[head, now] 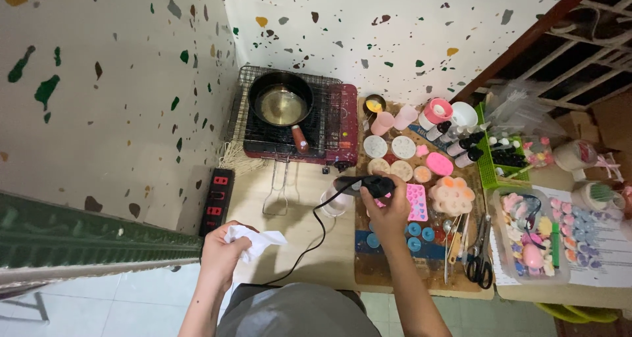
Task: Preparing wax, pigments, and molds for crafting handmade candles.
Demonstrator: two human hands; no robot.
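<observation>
The wall (395,27) is white, speckled with green, grey, ochre and brown flecks. A black pan (280,100) with a reddish-brown handle sits on a dark red stove (345,123). The right hand (390,208) holds a black tool (368,185) with a black cord (316,235); the left hand (220,251) holds a white cloth (260,239). The surface (303,199) is pale wood. A pink mould (417,202), blue discs (415,237), an orange-and-white flower mould (451,195) and a green basket (488,169) lie nearby. The power strip (217,199) is black with red switches.
</observation>
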